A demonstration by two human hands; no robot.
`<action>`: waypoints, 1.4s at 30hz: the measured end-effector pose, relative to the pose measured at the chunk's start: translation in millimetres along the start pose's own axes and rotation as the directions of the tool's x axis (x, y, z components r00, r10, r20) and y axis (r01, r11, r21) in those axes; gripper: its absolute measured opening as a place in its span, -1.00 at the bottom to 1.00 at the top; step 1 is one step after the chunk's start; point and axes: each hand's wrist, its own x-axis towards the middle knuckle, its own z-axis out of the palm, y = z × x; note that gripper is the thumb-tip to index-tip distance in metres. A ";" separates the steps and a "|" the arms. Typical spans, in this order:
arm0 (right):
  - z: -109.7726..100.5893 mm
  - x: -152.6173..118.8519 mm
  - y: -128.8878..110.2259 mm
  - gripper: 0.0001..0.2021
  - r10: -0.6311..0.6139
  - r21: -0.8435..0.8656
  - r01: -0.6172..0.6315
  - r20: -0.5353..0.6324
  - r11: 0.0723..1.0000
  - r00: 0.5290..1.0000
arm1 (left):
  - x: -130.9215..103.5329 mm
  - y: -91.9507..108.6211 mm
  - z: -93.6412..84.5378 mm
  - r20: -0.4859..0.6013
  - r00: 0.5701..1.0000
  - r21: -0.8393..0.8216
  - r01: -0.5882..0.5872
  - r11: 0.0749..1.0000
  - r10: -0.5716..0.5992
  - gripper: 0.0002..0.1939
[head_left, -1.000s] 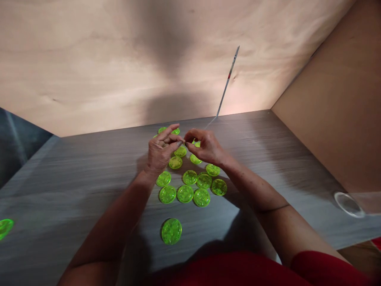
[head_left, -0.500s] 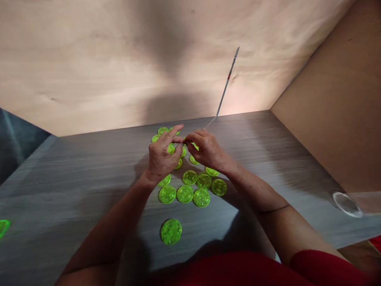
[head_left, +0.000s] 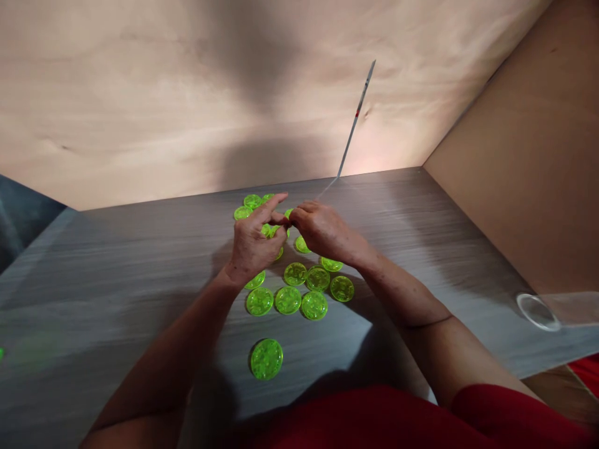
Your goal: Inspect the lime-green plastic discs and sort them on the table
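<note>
My left hand (head_left: 255, 240) and my right hand (head_left: 322, 231) meet above the table, fingertips touching. The left thumb and a finger are pinched together while its index finger stretches out. On the right hand, thumb and fingers close in a pinch. What lies between the fingertips is too small to make out. Under and around both hands lie several translucent yellow-green plastic coins (head_left: 287, 300), some partly hidden by the hands. One coin (head_left: 266, 359) lies apart, nearer to me.
A thin pale strip (head_left: 352, 134) with a red mark leans against the wooden back panel (head_left: 154, 106). On the right, a clear cylindrical container (head_left: 538, 326) lies on its side by the side panel (head_left: 524, 174). A bit of bright green (head_left: 1, 354) shows at the left edge.
The view has shifted slightly. My right hand has turned a little, its fingers now curled closer over the pinch. The left hand keeps almost the same pose, and the coins lie as before.
</note>
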 end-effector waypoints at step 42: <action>61.9 29.3 57.3 -0.78 0.437 0.427 -0.350 -0.123 0.833 0.891 | -19.8 -3.1 26.0 0.073 0.993 0.121 -0.100 0.988 0.092 -0.42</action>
